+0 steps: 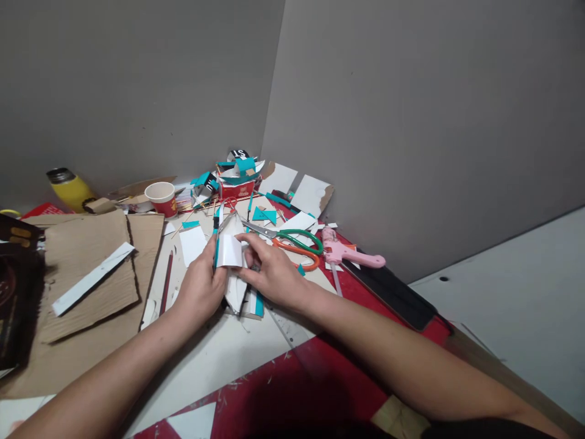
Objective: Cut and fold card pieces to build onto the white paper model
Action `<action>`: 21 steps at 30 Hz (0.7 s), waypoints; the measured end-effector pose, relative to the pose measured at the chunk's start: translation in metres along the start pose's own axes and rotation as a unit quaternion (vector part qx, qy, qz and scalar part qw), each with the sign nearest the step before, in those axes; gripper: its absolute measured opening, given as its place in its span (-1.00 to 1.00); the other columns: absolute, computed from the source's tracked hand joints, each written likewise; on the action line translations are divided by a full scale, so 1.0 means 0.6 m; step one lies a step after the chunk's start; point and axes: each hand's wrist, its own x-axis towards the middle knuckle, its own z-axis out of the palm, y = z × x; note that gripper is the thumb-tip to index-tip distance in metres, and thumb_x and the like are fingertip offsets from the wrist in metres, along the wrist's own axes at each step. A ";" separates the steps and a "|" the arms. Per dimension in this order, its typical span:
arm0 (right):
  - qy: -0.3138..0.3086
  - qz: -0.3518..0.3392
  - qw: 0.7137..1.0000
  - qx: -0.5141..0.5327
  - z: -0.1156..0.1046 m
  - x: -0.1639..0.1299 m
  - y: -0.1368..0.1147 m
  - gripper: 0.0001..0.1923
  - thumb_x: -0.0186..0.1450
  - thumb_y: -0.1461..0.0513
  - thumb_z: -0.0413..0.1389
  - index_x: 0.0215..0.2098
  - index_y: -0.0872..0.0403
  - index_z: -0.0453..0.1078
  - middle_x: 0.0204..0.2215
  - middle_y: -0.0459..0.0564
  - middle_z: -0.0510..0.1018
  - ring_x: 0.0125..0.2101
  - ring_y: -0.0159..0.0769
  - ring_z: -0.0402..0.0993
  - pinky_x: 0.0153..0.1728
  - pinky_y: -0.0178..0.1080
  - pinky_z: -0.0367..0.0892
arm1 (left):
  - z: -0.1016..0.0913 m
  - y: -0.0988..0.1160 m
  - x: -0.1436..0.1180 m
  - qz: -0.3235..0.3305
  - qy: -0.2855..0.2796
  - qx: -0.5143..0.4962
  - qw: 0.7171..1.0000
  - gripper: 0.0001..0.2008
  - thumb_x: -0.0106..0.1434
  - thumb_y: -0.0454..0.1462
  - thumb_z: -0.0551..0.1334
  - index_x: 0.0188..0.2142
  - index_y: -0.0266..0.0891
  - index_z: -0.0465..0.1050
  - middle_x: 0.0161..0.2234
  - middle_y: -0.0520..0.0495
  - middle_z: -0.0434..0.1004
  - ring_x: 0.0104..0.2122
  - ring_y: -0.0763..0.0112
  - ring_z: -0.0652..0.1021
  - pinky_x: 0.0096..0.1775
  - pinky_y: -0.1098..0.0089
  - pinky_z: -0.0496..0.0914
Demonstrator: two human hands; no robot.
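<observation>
A curved piece of white card (230,251) is between my two hands. My left hand (201,277) grips its left edge, where a teal strip shows. At the right edge, the thumb and forefinger of my right hand (272,268) pinch the card. Below and behind it shows a pointed, boat-like white paper shape (236,292); whether the card is joined to it I cannot tell. Just right of my right hand lie scissors with green and orange handles (299,241), their blades pointing left. My fingers partly hide the held pieces.
A pink glue gun (350,251) lies at the right by the wall. Behind stand a paper cup (162,199), a yellow bottle (70,190) and teal paper boats (242,169). Torn cardboard (91,238) lies left; a dark red pencil (167,283) and scraps surround my hands.
</observation>
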 end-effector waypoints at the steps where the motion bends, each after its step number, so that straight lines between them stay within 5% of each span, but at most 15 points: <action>1: 0.005 0.001 1.000 -0.023 0.000 0.000 0.000 -0.60 0.21 0.29 0.16 0.02 0.09 0.26 -0.47 -0.16 0.38 -0.48 -0.36 0.29 -0.44 -0.32 0.17 | 0.001 -0.003 0.001 -0.005 0.000 -0.005 1.000 -0.50 0.25 -0.33 0.06 0.19 -0.27 0.22 -0.01 -0.16 0.52 0.00 0.16 0.47 0.06 0.21 0.29; 11: 0.081 0.009 0.996 -0.038 0.014 -0.001 0.016 -0.46 0.21 0.31 0.16 0.16 -0.01 0.28 -0.02 0.08 0.38 -0.19 -0.25 0.42 -0.16 -0.19 0.34 | 0.003 -0.017 0.011 0.006 0.031 -0.013 0.999 -0.48 0.27 -0.30 0.03 0.23 -0.34 0.15 0.23 -0.21 0.26 0.23 0.23 0.24 0.22 0.24 0.07; 16: 0.075 -0.001 0.997 -0.022 0.017 0.004 0.020 -0.40 0.19 0.32 0.15 0.20 0.04 0.24 -0.11 0.06 0.53 -0.28 -0.24 0.47 -0.18 -0.19 0.37 | 0.006 -0.025 0.014 0.008 0.039 -0.018 0.999 -0.52 0.22 -0.29 0.08 0.14 -0.32 0.28 0.07 -0.19 0.46 0.06 0.16 0.44 0.10 0.18 0.26; 21: 0.112 0.023 0.993 0.004 0.002 0.011 0.018 -0.51 0.25 0.36 -0.02 0.15 0.09 0.30 -0.10 0.10 0.57 -0.19 -0.16 0.50 -0.12 -0.11 0.37 | 0.004 -0.031 0.015 -0.062 0.040 -0.059 0.996 -0.39 0.19 -0.28 0.12 0.25 -0.29 0.15 0.16 -0.18 0.37 0.06 0.21 0.43 0.05 0.27 0.30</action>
